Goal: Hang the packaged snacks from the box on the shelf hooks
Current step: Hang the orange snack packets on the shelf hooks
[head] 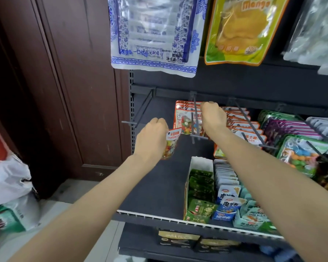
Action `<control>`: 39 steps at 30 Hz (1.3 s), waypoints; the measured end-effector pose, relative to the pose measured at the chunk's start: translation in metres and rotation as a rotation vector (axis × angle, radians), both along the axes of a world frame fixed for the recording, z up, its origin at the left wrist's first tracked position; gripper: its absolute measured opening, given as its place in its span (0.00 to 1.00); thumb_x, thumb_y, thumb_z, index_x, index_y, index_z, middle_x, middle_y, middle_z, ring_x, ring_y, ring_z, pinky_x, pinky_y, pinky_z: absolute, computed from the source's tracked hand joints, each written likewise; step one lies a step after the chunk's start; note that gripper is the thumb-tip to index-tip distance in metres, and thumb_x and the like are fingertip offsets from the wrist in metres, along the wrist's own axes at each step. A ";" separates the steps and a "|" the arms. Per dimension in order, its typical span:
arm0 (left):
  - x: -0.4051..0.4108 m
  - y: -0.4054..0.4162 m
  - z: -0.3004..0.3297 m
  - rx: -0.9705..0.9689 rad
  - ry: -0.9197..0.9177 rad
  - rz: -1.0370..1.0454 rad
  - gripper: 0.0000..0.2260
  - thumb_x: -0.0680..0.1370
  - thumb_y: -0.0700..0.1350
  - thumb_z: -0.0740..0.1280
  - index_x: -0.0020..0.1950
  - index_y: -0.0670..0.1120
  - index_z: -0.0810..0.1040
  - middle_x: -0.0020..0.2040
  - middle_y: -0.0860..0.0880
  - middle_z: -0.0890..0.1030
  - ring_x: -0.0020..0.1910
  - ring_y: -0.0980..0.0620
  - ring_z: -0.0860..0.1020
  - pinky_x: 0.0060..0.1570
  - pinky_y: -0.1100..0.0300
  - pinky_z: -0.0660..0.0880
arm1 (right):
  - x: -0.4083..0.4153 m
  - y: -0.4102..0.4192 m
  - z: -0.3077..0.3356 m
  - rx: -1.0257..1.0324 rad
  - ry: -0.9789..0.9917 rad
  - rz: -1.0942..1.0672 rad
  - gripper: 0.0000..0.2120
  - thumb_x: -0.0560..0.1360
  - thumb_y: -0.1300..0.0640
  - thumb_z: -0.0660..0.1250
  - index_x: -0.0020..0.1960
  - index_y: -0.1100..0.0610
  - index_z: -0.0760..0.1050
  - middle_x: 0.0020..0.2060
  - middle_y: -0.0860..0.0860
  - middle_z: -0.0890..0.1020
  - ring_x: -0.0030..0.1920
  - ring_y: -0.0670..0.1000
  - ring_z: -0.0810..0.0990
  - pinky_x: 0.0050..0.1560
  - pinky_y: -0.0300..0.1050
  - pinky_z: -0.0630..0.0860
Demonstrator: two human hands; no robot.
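Note:
My left hand [153,138] grips a small snack packet [172,143] with a red-and-white header and colourful candy inside, held just left of a metal hook [195,118]. On that hook hang several matching packets [186,121]. My right hand [212,117] is curled at the right side of those hung packets, fingers closed near the hook; what it holds is hidden. Further left, another hook [138,115] carries nothing. The box is not in view.
More hooks to the right carry orange [242,125], purple [286,127] and green [301,154] packets. Large bags [153,35] hang above. The shelf [155,190] below holds open cartons of small snacks [199,188]. A brown wooden panel [64,82] stands left, bags on the floor [9,190].

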State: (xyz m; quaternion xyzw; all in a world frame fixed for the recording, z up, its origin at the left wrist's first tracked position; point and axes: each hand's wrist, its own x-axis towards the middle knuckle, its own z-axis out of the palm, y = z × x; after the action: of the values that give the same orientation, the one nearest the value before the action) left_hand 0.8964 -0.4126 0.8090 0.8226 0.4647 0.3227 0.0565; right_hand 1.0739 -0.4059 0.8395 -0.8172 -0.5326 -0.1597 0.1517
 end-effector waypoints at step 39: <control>0.000 -0.007 -0.021 -0.295 -0.529 -0.245 0.01 0.75 0.43 0.70 0.44 0.46 0.80 0.36 0.56 0.80 0.38 0.59 0.80 0.42 0.54 0.81 | -0.021 -0.100 -0.042 0.412 0.598 0.265 0.05 0.75 0.56 0.68 0.47 0.56 0.81 0.40 0.43 0.79 0.45 0.42 0.77 0.40 0.30 0.69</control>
State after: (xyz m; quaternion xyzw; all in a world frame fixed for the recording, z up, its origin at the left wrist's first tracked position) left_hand 0.8965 -0.4192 0.7881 0.7432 0.3730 0.4453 0.3322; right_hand 1.0532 -0.5062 0.7978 -0.7044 -0.5224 0.0031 0.4806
